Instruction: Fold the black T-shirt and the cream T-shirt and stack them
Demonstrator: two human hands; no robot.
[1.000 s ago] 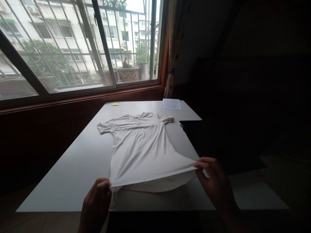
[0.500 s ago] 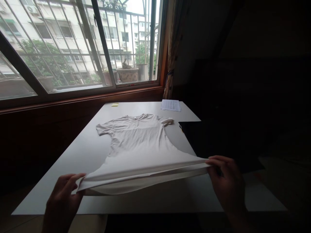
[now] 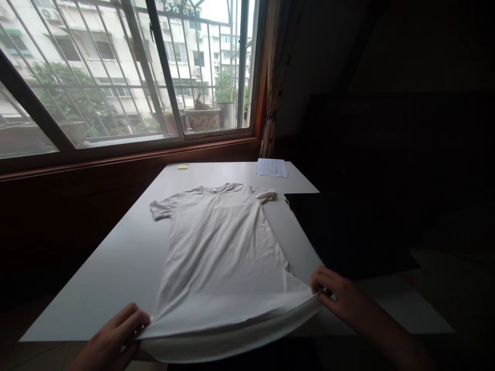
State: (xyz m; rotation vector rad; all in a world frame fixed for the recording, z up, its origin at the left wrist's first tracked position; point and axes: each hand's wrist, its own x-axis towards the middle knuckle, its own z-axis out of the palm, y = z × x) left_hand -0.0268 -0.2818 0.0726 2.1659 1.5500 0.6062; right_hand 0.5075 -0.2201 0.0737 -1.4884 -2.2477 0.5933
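Note:
A white short-sleeved T-shirt (image 3: 220,247) lies on the white table (image 3: 116,263), its collar toward the window and its hem toward me. My left hand (image 3: 116,335) pinches the hem's left corner near the table's front edge. The hem's right corner is gripped between the fingers of my right hand (image 3: 332,291). Between both hands the hem hangs open in a curve past the front edge, and the inner layer shows. The right sleeve is partly bunched; the left sleeve lies spread out.
Papers (image 3: 271,167) and a yellow note (image 3: 183,166) lie at the table's far end. Dark cloth (image 3: 348,232) covers part of the right side. Beyond the table are a barred window (image 3: 116,77) and a tied curtain (image 3: 270,103).
Both hands have come lower and nearer to me with the hem. The shirt's body has lengthened toward the front edge, and my right hand has shifted slightly left.

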